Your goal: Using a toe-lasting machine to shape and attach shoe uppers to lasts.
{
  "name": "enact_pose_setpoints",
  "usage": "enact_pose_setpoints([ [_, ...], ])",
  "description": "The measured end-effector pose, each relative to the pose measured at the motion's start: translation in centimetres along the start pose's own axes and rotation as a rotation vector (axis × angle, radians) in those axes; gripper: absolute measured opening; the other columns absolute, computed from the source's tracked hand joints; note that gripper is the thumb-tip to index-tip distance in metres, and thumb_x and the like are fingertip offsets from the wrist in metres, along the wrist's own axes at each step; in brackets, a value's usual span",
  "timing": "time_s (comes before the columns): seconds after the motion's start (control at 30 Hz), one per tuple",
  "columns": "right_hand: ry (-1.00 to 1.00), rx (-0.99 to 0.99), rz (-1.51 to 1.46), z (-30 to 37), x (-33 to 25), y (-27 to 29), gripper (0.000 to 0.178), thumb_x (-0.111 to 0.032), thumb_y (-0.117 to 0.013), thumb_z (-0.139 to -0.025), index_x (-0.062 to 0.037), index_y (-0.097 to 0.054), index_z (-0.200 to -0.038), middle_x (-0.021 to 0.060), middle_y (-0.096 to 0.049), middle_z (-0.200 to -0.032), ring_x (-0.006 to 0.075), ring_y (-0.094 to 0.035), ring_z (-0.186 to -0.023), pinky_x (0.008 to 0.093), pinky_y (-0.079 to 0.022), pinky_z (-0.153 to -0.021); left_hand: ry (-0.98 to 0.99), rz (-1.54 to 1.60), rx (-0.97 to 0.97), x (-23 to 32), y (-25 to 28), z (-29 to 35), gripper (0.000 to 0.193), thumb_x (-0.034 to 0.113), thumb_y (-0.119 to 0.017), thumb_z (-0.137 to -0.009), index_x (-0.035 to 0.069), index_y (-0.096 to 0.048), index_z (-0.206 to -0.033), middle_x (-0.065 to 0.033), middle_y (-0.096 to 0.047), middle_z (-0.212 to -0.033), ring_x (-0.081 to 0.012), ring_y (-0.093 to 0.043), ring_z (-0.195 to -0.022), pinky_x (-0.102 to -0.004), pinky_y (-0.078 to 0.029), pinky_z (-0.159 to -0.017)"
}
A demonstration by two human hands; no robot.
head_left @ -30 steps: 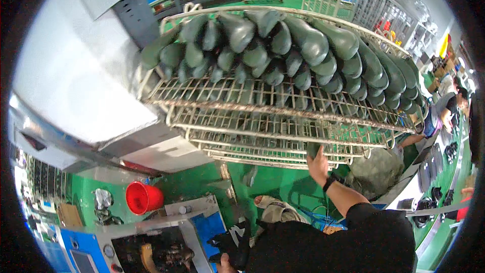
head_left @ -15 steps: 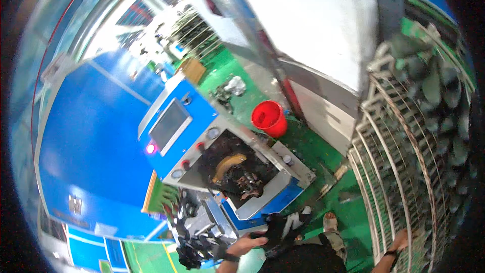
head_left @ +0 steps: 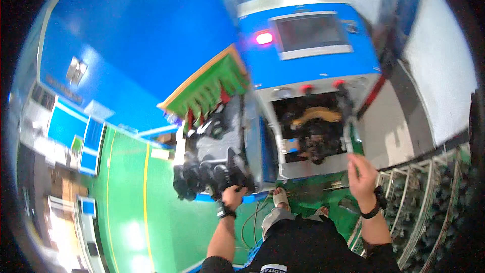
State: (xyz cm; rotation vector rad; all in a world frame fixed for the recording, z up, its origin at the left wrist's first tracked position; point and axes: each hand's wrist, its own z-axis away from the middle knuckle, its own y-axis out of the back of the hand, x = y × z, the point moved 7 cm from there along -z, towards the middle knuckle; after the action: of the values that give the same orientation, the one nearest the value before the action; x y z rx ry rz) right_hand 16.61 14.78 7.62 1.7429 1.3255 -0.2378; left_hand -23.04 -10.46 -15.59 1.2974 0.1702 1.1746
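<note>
My left hand (head_left: 234, 197) is closed at the near end of a table, against a black shoe (head_left: 237, 169) in a cluster of dark shoes (head_left: 199, 174). Its fingers seem wrapped on the shoe's near end; blur hides the exact grip. Raised at the right, my right hand (head_left: 361, 176) has its thumb and fingers partly apart, with nothing visible in it. It is in front of the right edge of a blue-and-white machine (head_left: 313, 73). Inside the machine's dark opening sit a curved tan part (head_left: 318, 115) and a dark mechanism (head_left: 316, 141).
A grey tabletop (head_left: 214, 144) stands left of the machine, under a wooden-edged green rack (head_left: 212, 81) with hanging strips. Lower right is a white wire rack (head_left: 429, 192) full of dark items. A screen (head_left: 308, 33) and red light (head_left: 263, 38) top the machine. Cables (head_left: 252, 222) lie on the green floor.
The view has swung left and levelled, bringing the machine in front of me. My right hand has left the wire rack and risen. My left hand is now at the shoes on the table.
</note>
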Motion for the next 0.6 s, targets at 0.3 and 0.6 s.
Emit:
enact_pose_setpoints([
  [0.3, 0.380, -0.085, 0.331, -18.1, -13.5, -20.0, 0.056, -0.018, -0.062, -0.093, 0.0060, -0.049, -0.142, 0.0252, -0.040, -0.153, 0.0421, -0.042, -0.140, 0.0515, -0.027, -0.117, 0.320, 0.234, -0.291, -5.8, 3.7, -5.2, 0.046, 0.053, -0.064, -0.088, 0.010, -0.077, -0.098, -0.0192, -0.073, -0.093, -0.0367, -0.070, -0.094, -0.0469, -0.055, -0.082],
  [0.6, 0.588, 0.157, 0.749, -17.3, -9.9, -24.0, 0.063, -0.041, -0.052, -0.097, 0.0031, -0.045, -0.142, 0.0276, -0.050, -0.143, 0.0440, -0.049, -0.131, 0.0525, -0.034, -0.111, 0.320, -0.266, -0.014, -14.8, 4.7, -35.8, 0.078, 0.058, -0.074, -0.080, -0.005, -0.060, -0.124, -0.0291, -0.063, -0.123, -0.0415, -0.061, -0.115, -0.0467, -0.053, -0.093],
])
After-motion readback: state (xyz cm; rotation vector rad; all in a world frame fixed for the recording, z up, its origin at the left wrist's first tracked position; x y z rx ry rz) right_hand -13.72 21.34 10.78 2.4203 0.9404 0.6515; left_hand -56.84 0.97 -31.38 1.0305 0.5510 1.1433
